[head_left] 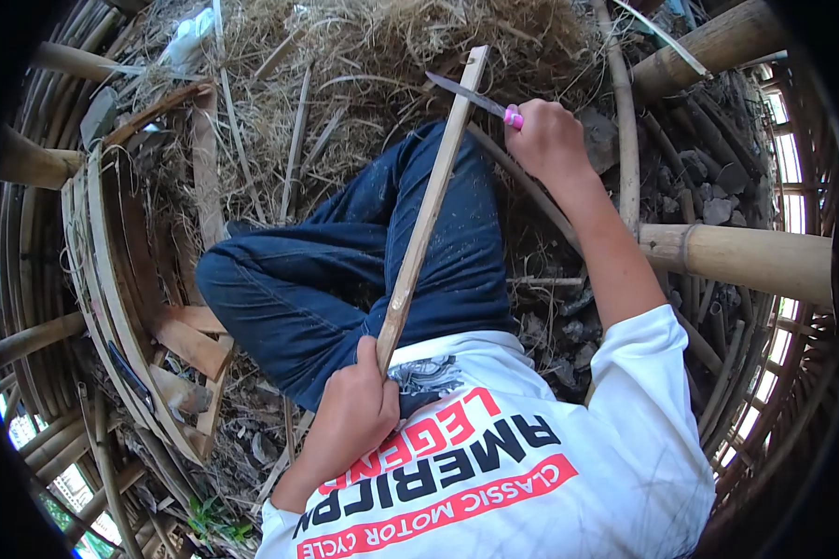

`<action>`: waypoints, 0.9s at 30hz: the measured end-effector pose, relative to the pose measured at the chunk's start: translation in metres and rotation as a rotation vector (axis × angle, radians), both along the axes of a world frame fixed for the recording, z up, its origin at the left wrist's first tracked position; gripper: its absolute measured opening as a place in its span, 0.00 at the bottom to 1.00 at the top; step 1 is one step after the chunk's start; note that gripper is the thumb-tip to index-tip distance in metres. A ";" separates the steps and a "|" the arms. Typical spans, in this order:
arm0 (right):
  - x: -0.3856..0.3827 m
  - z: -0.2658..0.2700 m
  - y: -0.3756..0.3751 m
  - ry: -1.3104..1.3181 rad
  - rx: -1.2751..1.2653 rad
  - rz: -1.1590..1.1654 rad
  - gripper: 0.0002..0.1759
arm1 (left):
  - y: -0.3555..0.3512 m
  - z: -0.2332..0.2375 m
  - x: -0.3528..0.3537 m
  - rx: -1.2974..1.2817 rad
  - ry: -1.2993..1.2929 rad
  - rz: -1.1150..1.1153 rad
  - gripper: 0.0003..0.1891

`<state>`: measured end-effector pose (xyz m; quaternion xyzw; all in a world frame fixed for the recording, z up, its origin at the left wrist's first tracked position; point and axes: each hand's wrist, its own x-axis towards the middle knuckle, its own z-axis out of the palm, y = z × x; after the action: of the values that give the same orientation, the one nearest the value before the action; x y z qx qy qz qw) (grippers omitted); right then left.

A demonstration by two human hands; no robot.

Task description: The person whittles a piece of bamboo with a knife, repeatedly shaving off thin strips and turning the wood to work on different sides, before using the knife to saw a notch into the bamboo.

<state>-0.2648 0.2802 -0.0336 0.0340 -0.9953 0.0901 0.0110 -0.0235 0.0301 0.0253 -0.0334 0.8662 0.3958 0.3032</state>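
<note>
My left hand is closed around the lower end of a long bamboo strip, close against my shirt. The strip slants up and away across my thigh, its far end over the pile of shavings. In my right hand is a knife with a pink handle, the fingers wrapped round it. Its blade points left and crosses the strip near the far end, overlapping it in this view. My crossed legs in blue jeans lie under the strip.
Fibrous shavings cover the ground ahead. On the left stand curved split bamboo pieces and short wooden blocks. A thick bamboo pole juts in from the right, above stones. A white plastic bag lies at upper left.
</note>
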 end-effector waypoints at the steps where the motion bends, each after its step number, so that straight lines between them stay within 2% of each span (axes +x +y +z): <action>1: -0.004 0.000 0.001 0.021 -0.004 -0.045 0.18 | 0.001 0.001 0.002 0.001 0.018 0.000 0.10; 4: -0.021 0.003 0.015 0.067 -0.017 -0.085 0.18 | 0.005 0.001 0.009 0.002 -0.023 -0.083 0.12; 7: -0.033 0.011 0.026 0.089 -0.013 -0.075 0.18 | 0.002 0.007 0.003 0.012 -0.026 -0.004 0.11; 10: -0.036 0.016 0.028 0.135 -0.068 -0.080 0.19 | 0.001 0.005 0.001 0.002 0.054 -0.046 0.11; 12: -0.033 0.020 0.027 0.196 -0.245 -0.101 0.20 | 0.000 0.006 -0.002 0.007 0.077 -0.037 0.11; 13: -0.030 0.025 0.025 0.210 -0.251 -0.099 0.20 | -0.002 0.007 -0.003 0.012 0.083 -0.027 0.10; 15: -0.018 0.035 0.018 0.160 -0.449 -0.111 0.21 | -0.005 0.006 -0.003 0.018 0.090 -0.007 0.10; 17: 0.004 0.049 0.003 0.157 -0.535 -0.009 0.21 | -0.006 0.008 -0.005 0.058 0.063 0.057 0.10; 21: 0.032 0.046 -0.020 0.088 -0.388 0.095 0.18 | -0.003 0.014 -0.008 0.082 0.030 0.070 0.10; 25: 0.031 0.044 -0.022 0.037 -0.236 0.091 0.18 | -0.001 0.020 -0.005 0.114 -0.026 0.088 0.09; 27: 0.024 0.046 -0.016 0.043 -0.154 0.003 0.17 | -0.001 0.020 -0.002 0.100 -0.030 0.054 0.09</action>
<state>-0.2409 0.2644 0.0128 0.0363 -0.9849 0.1659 0.0349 -0.0252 0.0292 0.0452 -0.0474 0.8394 0.4463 0.3065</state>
